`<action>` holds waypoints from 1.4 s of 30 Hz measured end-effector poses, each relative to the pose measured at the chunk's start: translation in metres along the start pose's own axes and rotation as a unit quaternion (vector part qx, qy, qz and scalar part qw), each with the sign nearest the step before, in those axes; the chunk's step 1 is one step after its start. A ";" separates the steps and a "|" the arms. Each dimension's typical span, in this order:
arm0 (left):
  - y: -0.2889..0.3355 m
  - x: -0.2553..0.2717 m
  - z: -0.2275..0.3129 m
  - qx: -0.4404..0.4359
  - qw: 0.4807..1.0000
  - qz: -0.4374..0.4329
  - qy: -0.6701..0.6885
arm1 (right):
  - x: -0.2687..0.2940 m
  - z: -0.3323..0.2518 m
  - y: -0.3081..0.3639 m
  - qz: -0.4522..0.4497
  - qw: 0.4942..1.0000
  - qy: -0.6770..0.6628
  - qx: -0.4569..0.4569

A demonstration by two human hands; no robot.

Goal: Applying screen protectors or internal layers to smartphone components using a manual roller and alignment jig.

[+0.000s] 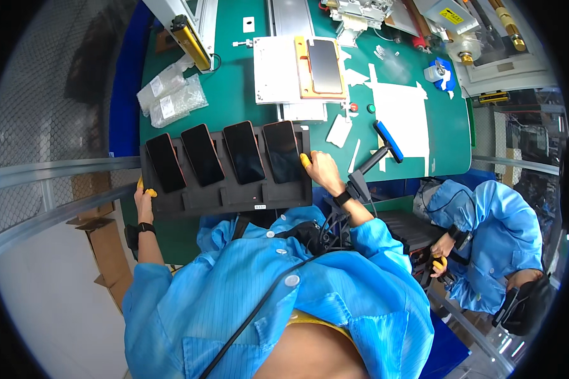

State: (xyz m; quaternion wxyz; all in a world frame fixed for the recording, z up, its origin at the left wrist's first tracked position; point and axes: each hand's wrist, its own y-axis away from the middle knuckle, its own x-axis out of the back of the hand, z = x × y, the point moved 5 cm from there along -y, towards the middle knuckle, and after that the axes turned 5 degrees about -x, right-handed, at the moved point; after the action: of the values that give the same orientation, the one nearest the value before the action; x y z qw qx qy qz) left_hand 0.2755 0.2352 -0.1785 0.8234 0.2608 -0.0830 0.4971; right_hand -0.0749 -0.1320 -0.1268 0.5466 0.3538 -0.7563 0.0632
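Observation:
A dark foam tray (277, 194) stretches across in front of me, slightly tilted, over the near edge of the green bench. In its slots lie several phones with black screens, from the leftmost phone (165, 163) to the rightmost phone (282, 151). My left hand (144, 201) is closed on the tray's left end. Gripping its right end is my right hand (324, 172), thumb on the rim. Yellow finger covers show on both hands. Beyond the tray, another phone (325, 66) rests in an orange fixture (303, 69) on a white plate (273, 69).
Bubble-wrap bags (174, 100) lie at the left of the green bench (227, 76). A blue-headed roller (389, 141) stands right of my right hand, near a white sheet (400, 120). Close on the right, a co-worker in blue (502, 234) holds a dark tray (406, 228).

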 end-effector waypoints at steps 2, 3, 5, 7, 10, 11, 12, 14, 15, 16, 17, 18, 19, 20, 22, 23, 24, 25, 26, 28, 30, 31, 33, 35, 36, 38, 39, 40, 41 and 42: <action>-0.008 -0.002 -0.009 0.002 1.000 -0.016 -0.016 | -0.001 -0.001 -0.002 0.008 1.000 0.009 -0.002; -0.009 -0.003 -0.011 0.009 1.000 -0.015 -0.014 | 0.001 -0.003 -0.002 0.031 0.999 0.017 0.001; -0.008 -0.007 -0.013 0.020 1.000 -0.014 -0.012 | 0.008 -0.013 0.005 0.122 0.992 0.024 0.005; -0.003 -0.009 0.003 -0.016 0.998 0.068 -0.004 | 0.018 -0.027 0.006 0.155 0.987 0.017 0.047; -0.007 -0.019 0.011 0.010 0.994 0.109 0.010 | 0.011 -0.030 0.002 0.168 0.983 0.013 0.076; -0.011 -0.026 0.014 0.007 0.994 0.109 0.009 | 0.008 -0.030 0.000 0.167 0.982 -0.015 0.088; -0.011 -0.030 0.027 -0.034 0.975 0.174 -0.131 | 0.007 -0.029 -0.002 0.165 0.980 -0.043 0.099; -0.018 -0.053 0.059 -0.148 0.947 0.193 -0.212 | 0.005 -0.025 -0.004 0.148 0.978 -0.098 0.110; -0.005 -0.084 0.109 -0.219 0.951 0.142 -0.163 | 0.005 -0.024 -0.004 0.144 0.974 -0.127 0.124; 0.014 -0.117 0.161 -0.220 0.954 0.143 -0.146 | 0.007 -0.023 -0.002 0.139 0.968 -0.154 0.141; 0.018 -0.148 0.190 -0.275 0.941 0.123 -0.152 | 0.003 -0.019 -0.003 0.032 0.972 -0.212 0.100; 0.034 -0.185 0.238 -0.310 0.937 0.079 -0.139 | 0.010 -0.016 -0.002 -0.047 0.955 -0.294 0.018; 0.029 -0.218 0.250 -0.351 0.930 0.047 -0.099 | 0.020 -0.014 0.003 -0.037 0.952 -0.303 0.022; 0.027 -0.248 0.263 -0.376 0.924 0.013 -0.065 | 0.030 -0.011 0.006 -0.025 0.951 -0.305 0.031; 0.023 -0.310 0.288 -0.402 0.913 -0.022 -0.068 | 0.054 0.004 0.005 0.008 0.942 -0.335 0.034; 0.022 -0.336 0.292 -0.356 0.931 -0.035 -0.067 | 0.069 0.014 0.003 0.045 0.933 -0.355 0.035; 0.000 -0.369 0.276 -0.294 0.947 -0.090 -0.092 | 0.081 0.022 0.001 0.079 0.923 -0.374 0.040; 0.000 -0.390 0.285 -0.300 0.941 -0.069 -0.140 | 0.096 0.032 -0.004 0.114 0.918 -0.380 0.024; 0.002 -0.403 0.294 -0.304 0.933 -0.045 -0.188 | 0.110 0.039 -0.010 0.115 0.911 -0.396 -0.012; 0.000 -0.420 0.300 -0.281 0.935 -0.035 -0.214 | 0.124 0.060 -0.028 0.167 0.906 -0.387 -0.042; -0.004 -0.428 0.302 -0.323 0.910 0.017 -0.258 | 0.127 0.080 -0.058 0.206 0.905 -0.369 -0.049; -0.009 -0.430 0.298 -0.246 0.959 -0.086 -0.109 | 0.129 0.081 -0.073 0.217 0.903 -0.367 -0.049; 0.001 -0.419 0.304 -0.103 0.984 -0.120 0.081 | 0.135 0.069 -0.108 0.251 0.914 -0.317 -0.042; 0.016 -0.400 0.312 -0.099 0.955 -0.168 0.225 | 0.142 0.049 -0.130 0.246 0.919 -0.303 -0.048; 0.024 -0.387 0.316 -0.101 0.925 -0.202 0.305 | 0.144 0.040 -0.141 0.227 0.920 -0.313 -0.063; 0.035 -0.362 0.306 -0.079 0.894 -0.225 0.380 | 0.133 0.032 -0.160 0.253 0.911 -0.321 -0.050; 0.045 -0.353 0.304 -0.042 0.878 -0.239 0.413 | 0.126 0.029 -0.165 0.277 0.924 -0.263 -0.033; 0.055 -0.343 0.301 -0.005 0.859 -0.251 0.446 | 0.123 0.023 -0.166 0.299 0.933 -0.202 -0.014; 0.059 -0.335 0.297 -0.004 0.860 -0.250 0.445 | 0.121 0.024 -0.166 0.297 0.933 -0.203 -0.015; 0.066 -0.327 0.289 0.024 0.857 -0.264 0.443 | 0.126 0.016 -0.157 0.295 0.947 -0.124 -0.011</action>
State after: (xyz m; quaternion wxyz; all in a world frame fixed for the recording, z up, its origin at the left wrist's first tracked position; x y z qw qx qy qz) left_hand 0.0927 -0.1420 -0.0395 0.8671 0.0449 0.3742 0.3258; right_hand -0.0120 -0.3147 -0.0685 0.4093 0.1141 -0.8894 0.1686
